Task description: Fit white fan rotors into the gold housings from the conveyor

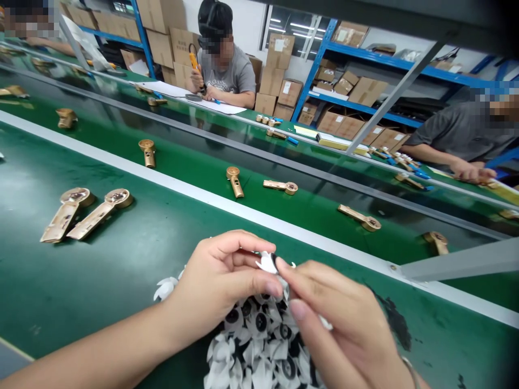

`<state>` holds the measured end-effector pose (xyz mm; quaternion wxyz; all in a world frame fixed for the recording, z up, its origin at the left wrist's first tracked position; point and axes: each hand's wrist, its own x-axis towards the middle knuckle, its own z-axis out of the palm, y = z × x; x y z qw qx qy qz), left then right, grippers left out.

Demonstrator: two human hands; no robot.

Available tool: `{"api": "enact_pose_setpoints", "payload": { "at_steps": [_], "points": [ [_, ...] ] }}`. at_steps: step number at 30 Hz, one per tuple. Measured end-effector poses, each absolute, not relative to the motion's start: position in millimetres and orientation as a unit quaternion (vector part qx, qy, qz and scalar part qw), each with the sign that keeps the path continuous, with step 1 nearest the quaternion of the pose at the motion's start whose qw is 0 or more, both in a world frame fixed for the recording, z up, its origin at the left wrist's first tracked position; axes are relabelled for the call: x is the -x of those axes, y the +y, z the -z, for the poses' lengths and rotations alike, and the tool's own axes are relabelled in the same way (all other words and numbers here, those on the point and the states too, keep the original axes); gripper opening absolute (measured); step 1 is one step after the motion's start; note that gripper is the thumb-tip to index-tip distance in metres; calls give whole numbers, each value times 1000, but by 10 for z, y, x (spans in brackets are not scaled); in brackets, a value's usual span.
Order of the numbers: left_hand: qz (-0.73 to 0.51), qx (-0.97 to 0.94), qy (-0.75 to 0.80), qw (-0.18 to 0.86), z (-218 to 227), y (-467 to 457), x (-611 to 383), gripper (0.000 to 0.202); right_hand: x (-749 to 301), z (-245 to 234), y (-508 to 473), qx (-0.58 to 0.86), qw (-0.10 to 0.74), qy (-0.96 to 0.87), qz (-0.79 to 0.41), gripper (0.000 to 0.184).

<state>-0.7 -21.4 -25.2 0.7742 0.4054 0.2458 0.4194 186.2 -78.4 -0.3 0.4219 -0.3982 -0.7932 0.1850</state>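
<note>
The left hand (219,286) and the right hand (344,329) are together above a green belt surface (121,281), their fingertips closed from both sides on a white piece with a dark centre (267,263). Directly under the hands lies a heap of white petal-edged pieces (259,346), each with a black ring-like disc. One loose white scrap (165,288) sits just beside the left hand, and a thin metal bracelet (408,370) circles the right wrist.

Well to the left, two long gold-coloured metal fittings (83,213) lie side by side, and more of them (234,181) are spaced along the next belt beyond a white rail (211,197). Across the belts, a person in a grey T-shirt (239,73) grips an orange-handled tool (194,62) over white paper sheets (162,89). The shirt's chest lettering is too blurred to read with certainty. At the right, another person's hand (472,172) rests near more fittings and small blue items (419,174). Behind them, blue steel shelving (365,102) holds cardboard cartons (336,124), whose white labels are too small to read.
</note>
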Motion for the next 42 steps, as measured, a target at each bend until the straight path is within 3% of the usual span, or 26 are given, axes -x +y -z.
{"api": "enact_pose_setpoints", "payload": {
  "at_steps": [2, 4, 8, 13, 16, 20, 26, 29, 35, 42],
  "points": [
    [-427, -401, 275, 762, 244, -160, 20, 28, -1967, 20, -562, 405, 386, -816, -145, 37],
    [-430, -397, 312, 748, 237, -96, 32, 28, -2134, 72, -128, 500, 356, -779, -129, 32],
    [-447, -402, 337, 724, 221, 3, 53, 24, -2443, 292, 1000, 645, 305, -691, -117, 49],
    [-477, -364, 354, 717, 167, 65, 94, 23, -2506, 480, 1584, 658, 271, -683, -161, 31],
    [-486, -370, 353, 709, 128, 97, 143, 24, -2522, 407, 1297, 640, 303, -684, -178, 29],
    [-505, -418, 342, 673, 99, 62, 180, 28, -2508, 162, 439, 582, 369, -684, -239, 43],
    [-454, -486, 280, 692, 175, -128, 103, 36, -2129, -38, -637, 449, 462, -566, -514, 37],
    [-468, -538, 275, 645, 218, -197, 74, 44, -1973, 6, -762, 410, 488, -508, -579, 36],
    [-505, -610, 282, 542, 235, -248, 78, 54, -1909, 94, -736, 382, 495, -491, -606, 37],
    [-494, -620, 293, 534, 240, -220, 70, 51, -1952, 141, -751, 405, 476, -549, -555, 42]
  ]
}}
